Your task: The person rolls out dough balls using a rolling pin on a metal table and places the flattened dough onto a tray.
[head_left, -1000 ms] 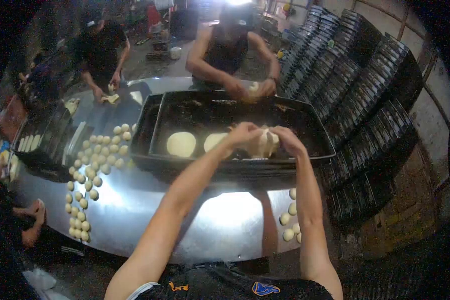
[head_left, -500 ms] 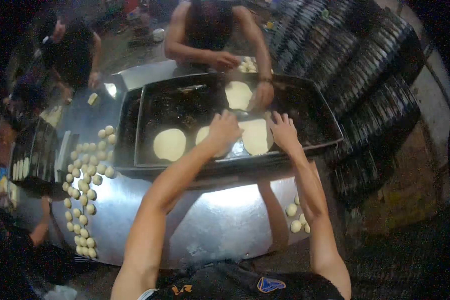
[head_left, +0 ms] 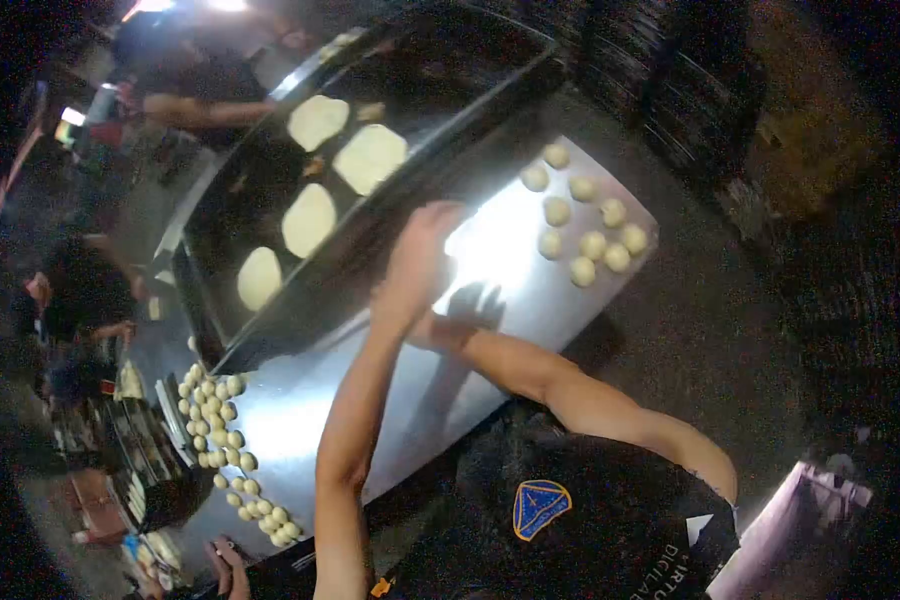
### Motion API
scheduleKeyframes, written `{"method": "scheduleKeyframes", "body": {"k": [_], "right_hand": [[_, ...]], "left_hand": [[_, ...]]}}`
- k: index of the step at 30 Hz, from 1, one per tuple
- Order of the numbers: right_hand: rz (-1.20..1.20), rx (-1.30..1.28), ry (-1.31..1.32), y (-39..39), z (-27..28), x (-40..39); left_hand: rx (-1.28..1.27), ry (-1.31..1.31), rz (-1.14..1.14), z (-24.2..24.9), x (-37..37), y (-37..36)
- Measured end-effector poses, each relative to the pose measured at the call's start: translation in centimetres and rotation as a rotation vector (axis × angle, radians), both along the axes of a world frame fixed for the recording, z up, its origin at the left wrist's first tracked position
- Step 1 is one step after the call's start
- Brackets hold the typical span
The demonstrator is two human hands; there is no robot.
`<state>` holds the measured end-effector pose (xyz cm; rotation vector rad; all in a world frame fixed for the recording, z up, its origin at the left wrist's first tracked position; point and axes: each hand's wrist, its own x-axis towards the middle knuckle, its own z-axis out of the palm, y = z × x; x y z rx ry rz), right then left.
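My left hand [head_left: 417, 262], smeared by motion, is over the metal worktop beside the dark tray's near edge. My right hand [head_left: 422, 325] is below it, its fingers mostly hidden where the two hands overlap. Whether either holds anything is unclear. Several flat dough pieces lie in the dark tray [head_left: 450, 95]: an oval one [head_left: 309, 220], a squarish one [head_left: 371, 158], one farther back [head_left: 318, 123] and one near the tray's left end [head_left: 260, 279].
Round dough balls [head_left: 592, 245] sit on the worktop's right end, and many more [head_left: 215, 415] at its left. Another person's arm [head_left: 205, 111] reaches toward the tray's far side. A person [head_left: 80, 290] stands at the left; another hand [head_left: 230, 568] shows at lower left. Dark racks [head_left: 660, 90] stand upper right.
The view has turned, showing more dough balls on the right. Both my hands have left the flat dough in the tray and come together over the near worktop.
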<state>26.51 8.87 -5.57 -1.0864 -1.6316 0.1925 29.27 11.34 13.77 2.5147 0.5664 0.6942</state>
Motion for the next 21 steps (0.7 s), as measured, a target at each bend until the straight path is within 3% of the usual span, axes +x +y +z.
{"method": "scheduleKeyframes", "body": {"k": [1,3,5,6,8,9,10,11,12,13,14,15,16,17,18,19,20,21], "right_hand": [[-0.115,0.161,-0.167,-1.3,-0.3,-0.2],[0.065,-0.198,-0.341,-4.0,1.3,0.3],[0.15,-0.343,-0.426,-8.0,1.9,0.8],[0.153,-0.341,-0.441,-9.7,1.5,1.2],[0.161,-0.129,-0.402,-12.3,-1.1,2.3],[0.182,-0.127,-0.421,-13.2,-2.4,2.8],[0.25,-0.248,-0.19,-14.1,-3.8,3.2],[0.318,-0.373,0.043,-14.6,-5.9,3.6],[0.228,-0.282,-0.174,-14.2,-10.2,3.8],[0.2,-0.592,-0.57,-15.7,2.7,7.3],[0.209,-0.52,-0.485,-14.1,-12.9,6.1],[0.095,-0.458,-0.352,-14.7,-12.1,7.4],[-0.014,-0.395,-0.212,-14.9,-9.1,9.7],[0.144,-0.55,-0.191,-14.6,-1.9,11.5],[0.241,-0.93,0.738,-12.5,-9.4,11.1],[0.027,-0.554,0.05,-12.5,-2.0,11.8],[-0.179,-0.622,-0.294,-10.6,-1.5,11.9],[-0.184,-0.65,0.084,-10.2,1.4,11.5]], "left_hand": [[-0.051,0.093,-0.043,-2.6,1.3,-1.5],[-0.205,0.22,-0.052,-7.5,4.5,-3.8],[-0.221,0.076,0.047,-13.3,7.5,-5.2],[-0.114,0.019,0.215,-14.3,9.1,-6.5],[0.008,0.06,0.283,-19.2,11.8,-6.4],[0.124,0.126,0.339,-18.1,12.6,-6.9],[-0.529,-0.095,0.203,-17.2,12.5,-7.4],[-0.532,-0.113,0.229,-14.7,12.1,-7.9],[-0.524,0.07,0.164,-12.5,11.5,-8.2],[-0.522,0.252,0.109,-10.8,10.4,-8.6],[-0.212,0.24,0.011,-9.0,8.9,-9.2],[-0.219,0.226,0.075,-7.6,7.2,-9.7],[-0.473,0.022,0.052,-6.4,5.3,-10.2],[-0.714,-0.198,0.023,-5.2,2.7,-11.0],[-0.945,-0.307,0.158,-3.7,-1.1,-12.3],[-1.174,-0.436,0.291,-2.9,-5.1,-13.7],[-1.193,-0.505,0.532,-3.6,-7.8,-14.5],[-1.205,-0.575,0.772,-4.6,-10.3,-15.4]]}}
